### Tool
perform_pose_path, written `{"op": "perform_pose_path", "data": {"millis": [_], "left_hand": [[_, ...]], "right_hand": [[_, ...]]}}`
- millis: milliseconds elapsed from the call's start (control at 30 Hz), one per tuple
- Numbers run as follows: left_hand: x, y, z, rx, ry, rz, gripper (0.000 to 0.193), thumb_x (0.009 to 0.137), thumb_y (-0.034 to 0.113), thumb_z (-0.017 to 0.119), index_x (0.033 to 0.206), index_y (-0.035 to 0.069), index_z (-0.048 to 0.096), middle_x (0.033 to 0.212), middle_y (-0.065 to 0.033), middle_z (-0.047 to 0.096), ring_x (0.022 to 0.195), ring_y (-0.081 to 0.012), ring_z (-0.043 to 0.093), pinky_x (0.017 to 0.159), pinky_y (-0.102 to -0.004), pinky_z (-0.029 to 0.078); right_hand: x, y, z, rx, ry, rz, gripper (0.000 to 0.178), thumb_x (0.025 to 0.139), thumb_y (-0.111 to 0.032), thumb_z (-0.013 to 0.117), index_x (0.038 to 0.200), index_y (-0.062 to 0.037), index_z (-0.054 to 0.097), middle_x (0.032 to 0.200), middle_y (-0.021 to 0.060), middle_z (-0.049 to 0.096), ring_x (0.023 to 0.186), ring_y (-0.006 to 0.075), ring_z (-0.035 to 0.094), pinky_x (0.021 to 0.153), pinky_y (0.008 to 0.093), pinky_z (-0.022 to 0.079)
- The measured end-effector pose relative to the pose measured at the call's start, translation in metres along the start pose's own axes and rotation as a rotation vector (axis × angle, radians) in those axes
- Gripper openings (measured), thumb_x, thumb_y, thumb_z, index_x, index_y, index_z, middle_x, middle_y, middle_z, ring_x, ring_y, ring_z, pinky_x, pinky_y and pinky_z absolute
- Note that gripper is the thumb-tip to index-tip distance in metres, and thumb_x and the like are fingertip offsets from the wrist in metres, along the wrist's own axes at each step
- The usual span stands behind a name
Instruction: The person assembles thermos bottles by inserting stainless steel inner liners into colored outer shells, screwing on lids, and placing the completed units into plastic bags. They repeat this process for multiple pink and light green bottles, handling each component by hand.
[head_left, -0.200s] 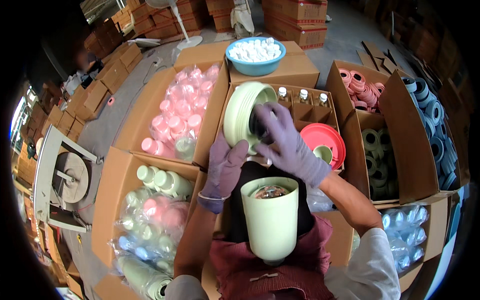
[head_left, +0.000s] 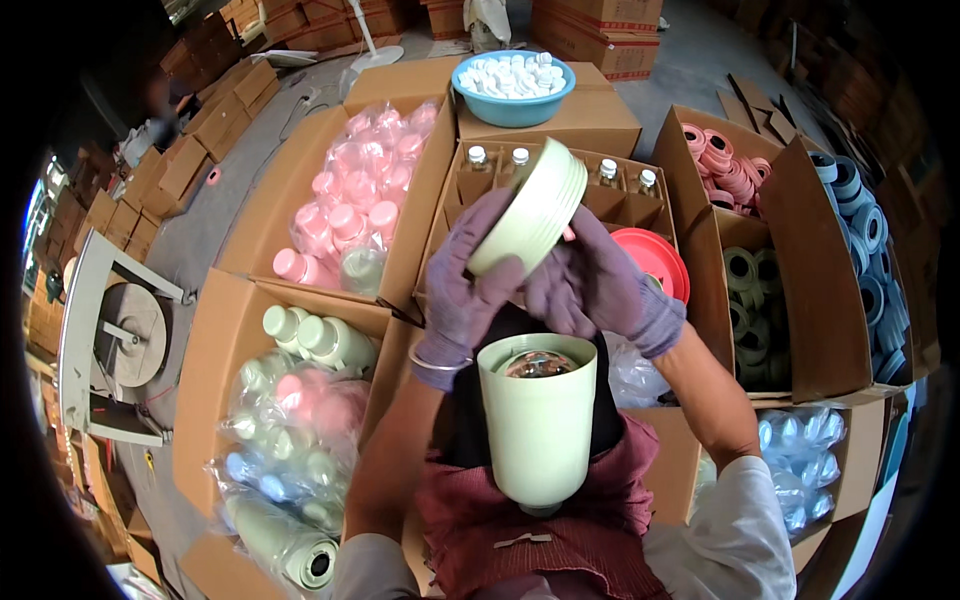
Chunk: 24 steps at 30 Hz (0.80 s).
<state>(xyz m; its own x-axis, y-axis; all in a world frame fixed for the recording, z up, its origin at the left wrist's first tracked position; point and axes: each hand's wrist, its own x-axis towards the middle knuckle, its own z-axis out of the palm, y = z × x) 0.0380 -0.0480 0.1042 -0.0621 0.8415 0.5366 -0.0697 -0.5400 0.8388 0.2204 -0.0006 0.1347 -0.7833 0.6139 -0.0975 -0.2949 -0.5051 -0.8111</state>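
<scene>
My gloved left hand point(head_left: 468, 270) grips a wide, pale green threaded collar point(head_left: 535, 215), which is tilted on edge above my lap. My gloved right hand point(head_left: 600, 280) is against the collar's lower right side with its fingers curled; the collar partly hides the contact. A small pink bit point(head_left: 569, 233) shows between the right hand and the collar. Below both hands a pale green bottle-shaped shell point(head_left: 540, 430) stands upright on my lap, its wide mouth up. A shiny, rounded silvery surface point(head_left: 541, 364) shows inside the mouth.
A divided carton point(head_left: 590, 195) with white-capped bottles is ahead, beside a red round lid point(head_left: 655, 262). Behind stands a blue basin point(head_left: 515, 110) of white caps. Cartons of pink bottles point(head_left: 350, 225) and bagged pieces point(head_left: 300, 420) flank me left; cartons of handled rings point(head_left: 745, 280) are right.
The collar has turned and moved slightly right, so its opening no longer faces my right hand. My right hand has moved down from the opening, and its spread fingers have curled in.
</scene>
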Motion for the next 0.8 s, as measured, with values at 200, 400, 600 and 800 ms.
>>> {"op": "perform_pose_path", "data": {"millis": [200, 400, 600, 800], "left_hand": [[-0.044, -0.018, -0.058, 0.035, -0.485, -0.309, 0.046, 0.086, 0.026, 0.072, 0.123, 0.0, 0.061, 0.119, -0.0142, 0.065, 0.112, -0.0229, 0.06, 0.098, -0.0343, 0.046], [-0.051, -0.034, -0.041, 0.137, -0.637, -0.082, 0.064, 0.082, 0.057, 0.066, 0.117, 0.003, 0.065, 0.119, -0.0173, 0.064, 0.114, -0.0331, 0.06, 0.1, -0.0416, 0.046], [-0.075, 0.029, -0.003, 0.669, -0.549, -0.148, 0.055, 0.087, 0.043, 0.066, 0.123, 0.003, 0.058, 0.118, -0.019, 0.062, 0.112, -0.0344, 0.06, 0.097, -0.0407, 0.047], [-0.093, -0.032, 0.003, -0.24, -0.221, -0.632, 0.044, 0.101, 0.014, 0.039, 0.143, 0.001, 0.041, 0.139, -0.0115, 0.05, 0.129, -0.0222, 0.047, 0.112, -0.0345, 0.034]], "right_hand": [[-0.054, 0.008, -0.043, -0.534, 0.515, -0.255, 0.04, 0.101, -0.034, 0.045, 0.113, -0.0003, 0.063, 0.087, 0.0077, 0.063, 0.073, 0.0124, 0.061, 0.065, 0.0261, 0.052], [-0.043, 0.075, -0.034, -0.65, 0.198, -0.325, 0.039, 0.1, -0.027, 0.044, 0.115, 0.0032, 0.064, 0.111, 0.0119, 0.066, 0.108, 0.0211, 0.061, 0.098, 0.0317, 0.044], [-0.026, 0.112, -0.058, 0.106, -0.052, -0.105, 0.037, 0.099, -0.016, 0.038, 0.111, 0.009, 0.062, 0.114, 0.0155, 0.067, 0.103, 0.0202, 0.063, 0.098, 0.0319, 0.046], [-0.11, 0.052, 0.016, -1.365, 0.035, -0.479, 0.059, 0.087, -0.024, 0.054, 0.139, 0.0033, 0.045, 0.133, 0.0209, 0.053, 0.121, 0.0364, 0.052, 0.104, 0.0445, 0.038]]}}
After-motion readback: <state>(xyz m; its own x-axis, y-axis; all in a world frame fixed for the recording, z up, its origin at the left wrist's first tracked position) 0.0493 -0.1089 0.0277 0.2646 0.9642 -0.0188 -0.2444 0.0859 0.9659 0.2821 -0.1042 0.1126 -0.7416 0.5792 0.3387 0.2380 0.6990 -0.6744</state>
